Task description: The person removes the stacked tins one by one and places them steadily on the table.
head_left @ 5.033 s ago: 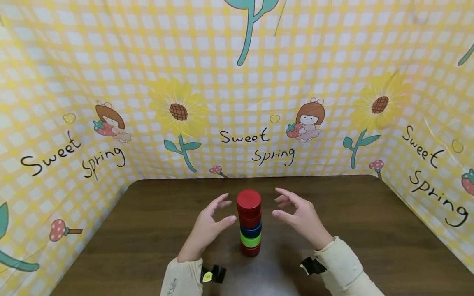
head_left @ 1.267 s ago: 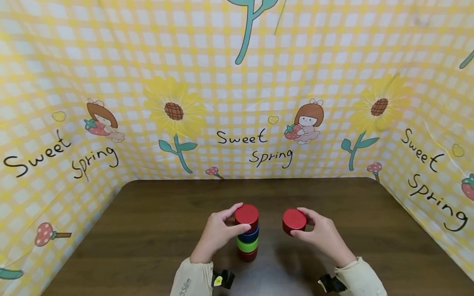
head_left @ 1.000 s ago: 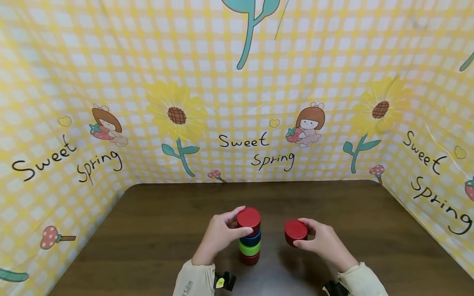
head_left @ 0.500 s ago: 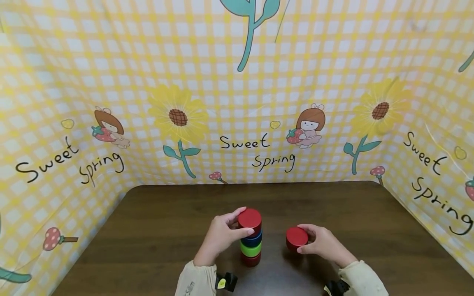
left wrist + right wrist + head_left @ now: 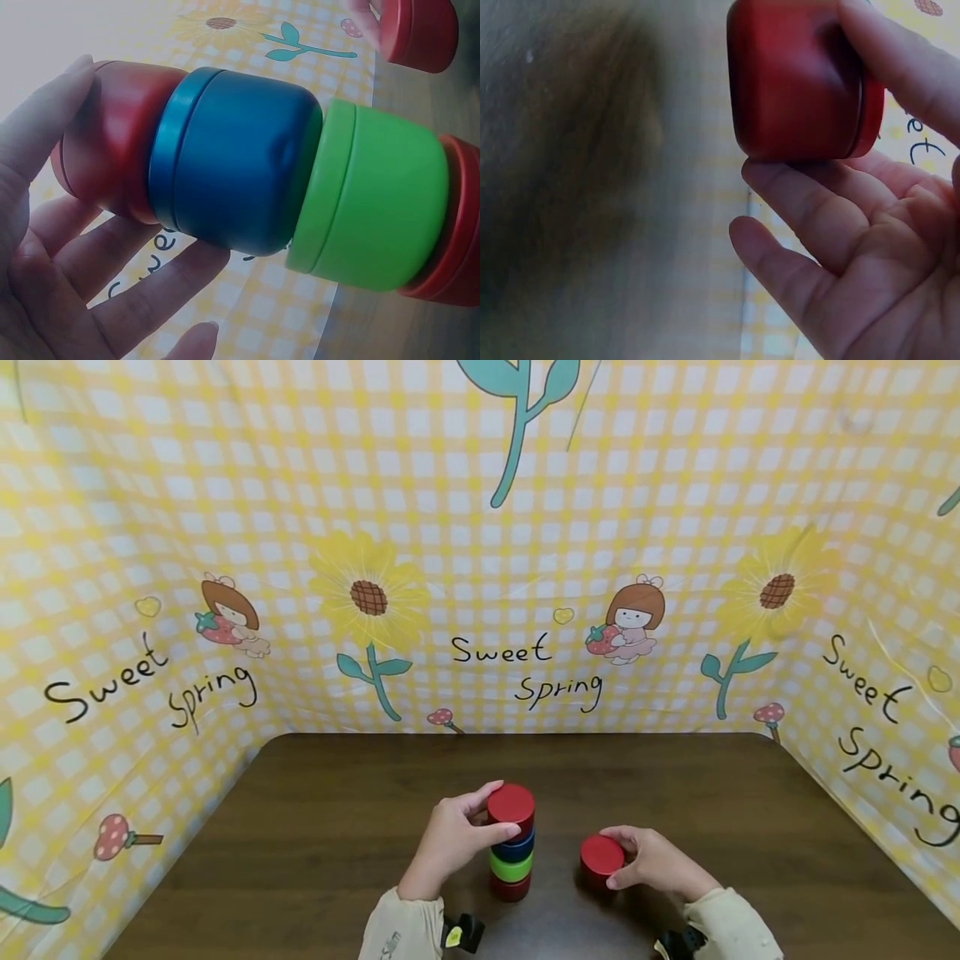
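Red tin (image 5: 602, 856) right of stack (image 5: 512, 867), pinched in right hand (image 5: 654, 864); contact with table (image 5: 352, 818) unclear. Left hand (image 5: 456, 837) grips stack's top tin (image 5: 512, 805): best make that hold light and steady, both tins level.

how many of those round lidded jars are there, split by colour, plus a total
Red, round, metal-looking lidded jars: 3 (stacked top red jar, stacked bottom red jar, separate red jar)
Blue, round, metal-looking lidded jar: 1
Bright green, round lidded jar, material unclear: 1
Total: 5
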Action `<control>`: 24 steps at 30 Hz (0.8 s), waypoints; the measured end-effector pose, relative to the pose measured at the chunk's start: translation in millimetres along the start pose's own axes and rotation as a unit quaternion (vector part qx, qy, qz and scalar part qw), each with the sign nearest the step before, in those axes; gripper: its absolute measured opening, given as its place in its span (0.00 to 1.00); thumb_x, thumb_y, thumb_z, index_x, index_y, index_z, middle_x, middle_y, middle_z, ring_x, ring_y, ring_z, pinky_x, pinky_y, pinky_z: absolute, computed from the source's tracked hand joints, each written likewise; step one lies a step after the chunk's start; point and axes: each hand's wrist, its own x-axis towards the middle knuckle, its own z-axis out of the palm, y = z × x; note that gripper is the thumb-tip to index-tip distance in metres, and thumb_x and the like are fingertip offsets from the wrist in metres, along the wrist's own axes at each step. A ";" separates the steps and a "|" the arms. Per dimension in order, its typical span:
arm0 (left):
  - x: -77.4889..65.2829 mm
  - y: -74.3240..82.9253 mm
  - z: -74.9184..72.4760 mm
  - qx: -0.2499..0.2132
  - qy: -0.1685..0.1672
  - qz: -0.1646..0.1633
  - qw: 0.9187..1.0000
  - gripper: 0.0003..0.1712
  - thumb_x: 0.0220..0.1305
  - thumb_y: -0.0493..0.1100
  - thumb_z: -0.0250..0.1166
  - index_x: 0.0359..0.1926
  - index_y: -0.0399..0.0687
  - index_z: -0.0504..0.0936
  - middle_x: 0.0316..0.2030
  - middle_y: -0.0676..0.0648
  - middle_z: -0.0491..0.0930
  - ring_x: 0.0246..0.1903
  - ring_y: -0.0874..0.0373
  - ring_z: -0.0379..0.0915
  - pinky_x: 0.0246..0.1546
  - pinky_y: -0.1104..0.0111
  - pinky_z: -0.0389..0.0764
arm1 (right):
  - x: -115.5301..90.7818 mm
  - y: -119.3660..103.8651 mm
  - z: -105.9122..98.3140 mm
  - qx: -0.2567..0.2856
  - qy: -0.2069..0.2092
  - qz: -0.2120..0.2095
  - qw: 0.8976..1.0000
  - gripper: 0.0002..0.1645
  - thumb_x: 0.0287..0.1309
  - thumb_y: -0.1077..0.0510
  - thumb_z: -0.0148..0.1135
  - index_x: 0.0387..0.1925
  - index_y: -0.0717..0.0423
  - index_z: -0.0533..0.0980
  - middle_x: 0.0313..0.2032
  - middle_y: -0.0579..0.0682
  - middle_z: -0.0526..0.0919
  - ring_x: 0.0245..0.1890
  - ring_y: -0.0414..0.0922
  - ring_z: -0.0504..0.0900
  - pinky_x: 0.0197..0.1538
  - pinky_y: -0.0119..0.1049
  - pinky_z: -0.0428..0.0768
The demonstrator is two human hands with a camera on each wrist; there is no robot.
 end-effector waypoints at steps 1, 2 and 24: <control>0.0 0.4 0.0 0.000 0.000 -0.002 1.000 0.34 0.53 0.49 0.74 0.61 0.45 0.77 0.52 0.37 0.79 0.45 0.47 0.79 0.44 0.56 0.80 | 0.2 0.8 -0.1 0.004 -0.001 0.001 1.000 0.39 0.43 0.71 0.73 0.55 0.82 0.64 0.47 0.65 0.80 0.44 0.51 0.78 0.39 0.33 0.78; 0.0 0.7 0.1 0.000 0.000 -0.005 1.000 0.34 0.53 0.50 0.74 0.61 0.46 0.77 0.53 0.37 0.79 0.45 0.47 0.79 0.44 0.56 0.80 | 0.5 1.6 -0.1 0.006 -0.002 0.000 1.000 0.39 0.43 0.72 0.73 0.55 0.83 0.64 0.47 0.65 0.80 0.44 0.51 0.78 0.39 0.33 0.78; 0.2 -0.2 0.3 0.006 0.001 -0.003 1.000 0.35 0.53 0.49 0.74 0.61 0.44 0.76 0.52 0.37 0.79 0.45 0.46 0.79 0.44 0.55 0.80 | 3.8 12.3 -2.0 0.020 -0.004 -0.002 1.000 0.39 0.41 0.74 0.72 0.55 0.83 0.64 0.46 0.65 0.80 0.42 0.51 0.77 0.37 0.36 0.80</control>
